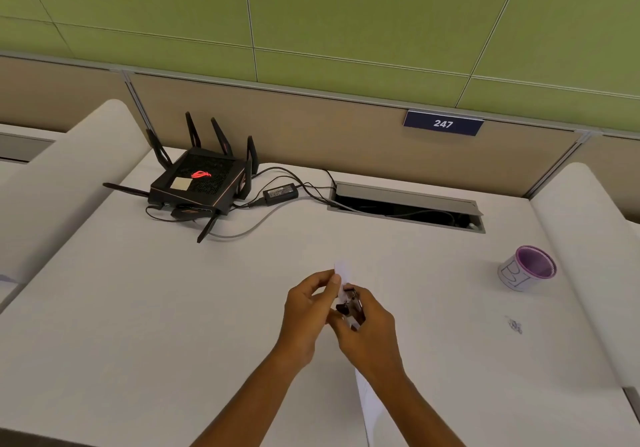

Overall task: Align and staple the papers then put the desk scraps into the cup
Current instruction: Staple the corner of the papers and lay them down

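The papers (343, 273) are held edge-on above the desk (173, 308), just below the centre of the view, so only a thin white sliver shows above the fingers and a further strip trails down toward six o'clock beneath the right wrist. They are pinched by the left hand (308, 311), thumb and forefinger closed on the upper edge. The right hand (367, 329) is wrapped around a small stapler (353, 304), whose mouth appears set over the sheets just beside the left fingertips — whether it is already pressed home cannot be told.

The stapling step seems to be in hand, and the scrap clearing not yet begun. For a clean staple, the sheet edges should be kept flush by the left pinch, the corner pushed fully into the stapler's throat, and the squeeze made in one firm stroke. The left fingertips should be kept clear of the stapler's mouth.

The purple cup (530, 268) stands upright at about three o'clock, well apart from both hands. A small dark scrap (514, 325) lies on the desk near four o'clock — below the cup. A router (201, 183) sits off at ten o'clock, out of the way.
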Available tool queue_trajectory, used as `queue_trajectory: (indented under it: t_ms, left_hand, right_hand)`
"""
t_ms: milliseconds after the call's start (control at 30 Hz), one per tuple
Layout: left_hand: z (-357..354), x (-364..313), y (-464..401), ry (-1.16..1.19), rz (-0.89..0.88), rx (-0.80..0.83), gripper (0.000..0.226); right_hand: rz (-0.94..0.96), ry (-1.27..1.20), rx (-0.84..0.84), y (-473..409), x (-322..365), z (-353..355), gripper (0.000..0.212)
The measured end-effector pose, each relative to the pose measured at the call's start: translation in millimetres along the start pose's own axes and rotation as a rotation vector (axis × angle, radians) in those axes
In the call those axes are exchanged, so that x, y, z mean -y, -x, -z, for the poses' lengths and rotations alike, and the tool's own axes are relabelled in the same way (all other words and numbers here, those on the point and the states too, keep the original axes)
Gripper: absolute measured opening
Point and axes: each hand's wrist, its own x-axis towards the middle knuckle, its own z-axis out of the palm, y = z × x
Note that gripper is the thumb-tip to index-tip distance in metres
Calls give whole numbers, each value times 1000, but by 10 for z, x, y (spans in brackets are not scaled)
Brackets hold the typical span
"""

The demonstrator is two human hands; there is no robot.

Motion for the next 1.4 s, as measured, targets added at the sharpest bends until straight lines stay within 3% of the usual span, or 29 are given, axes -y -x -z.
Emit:
queue_trajectory:
  t_ms: [133, 233, 300, 467, 633, 833, 1067, 1267, 1400]
  left_hand:
    - [-30, -65, 89, -5, -11, 33, 20]
    - [-55, -71, 181, -61, -86, 59, 25]
    - [-57, -38, 242, -158, -194, 56, 29]
    - [-48, 115, 348, -384, -390, 40, 61]
    - [-57, 193, 431, -473, -451, 14, 89]
    - [-92, 219, 506, -512, -463, 79, 98]
    - [-118, 117, 502, -477, -410, 149, 103]
    - [-95, 11, 451, -407, -319, 255, 91]
    - [-30, 27, 400, -316, -230, 283, 80]
  right_hand:
    - [66, 76, -50, -3, -89, 56, 46]
    - [35, -7, -118, -25, -72, 146, 20]
    - [-104, -191, -124, -37, -7, 239, 3]
    - [-443, -694, -67, -94, 135, 475, 20]
    - [-566, -937, -41, -137, 175, 570, 35]
    - [-555, -1014, -52, -139, 211, 525, 45]
    - [-490, -957, -58, -94, 301, 420, 36]
    - [-400, -774, -13, -16, 320, 325, 75]
    - [-368, -785, 22, 23, 401, 328, 36]
